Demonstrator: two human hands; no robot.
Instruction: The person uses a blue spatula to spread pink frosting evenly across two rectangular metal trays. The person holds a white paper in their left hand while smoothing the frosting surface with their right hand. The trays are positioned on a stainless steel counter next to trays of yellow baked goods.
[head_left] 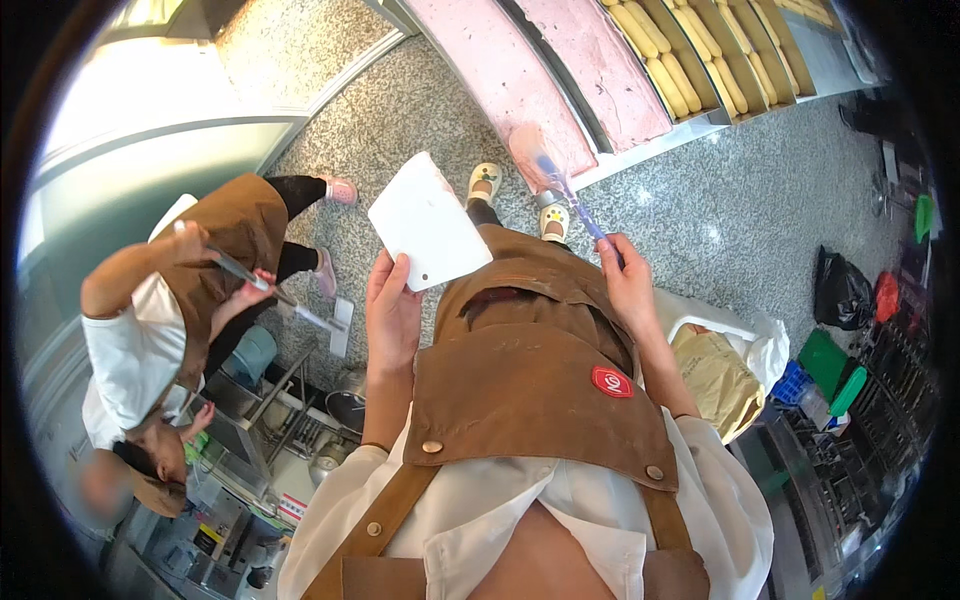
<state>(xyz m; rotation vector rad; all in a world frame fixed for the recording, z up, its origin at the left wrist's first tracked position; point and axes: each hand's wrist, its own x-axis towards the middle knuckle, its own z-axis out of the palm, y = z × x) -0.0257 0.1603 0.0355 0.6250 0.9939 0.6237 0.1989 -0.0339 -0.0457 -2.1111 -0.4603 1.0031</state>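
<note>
My left hand (pixel 393 315) grips a flat white plastic scraper (pixel 430 222) by its lower edge, with pink smears along its upper right side. In my right hand (pixel 626 278) is the handle of a spatula (pixel 556 183); its pink-smeared blade hangs by the near end of a long pink cream-covered slab (pixel 490 75). From this view I cannot tell whether blade and cream touch. A second pink slab (pixel 605 75) lies alongside, past a dark gap. Further right, ladyfinger biscuits (pixel 667 83) lie in rows in narrow trays.
At left, another person in a brown apron (pixel 240 225) holds a long-handled tool (pixel 245 272). A paper bag (pixel 712 380) stands by my right forearm. A black bag (pixel 843 290) and a green bin-like object (pixel 823 357) sit on the right. The floor (pixel 370 125) is speckled grey.
</note>
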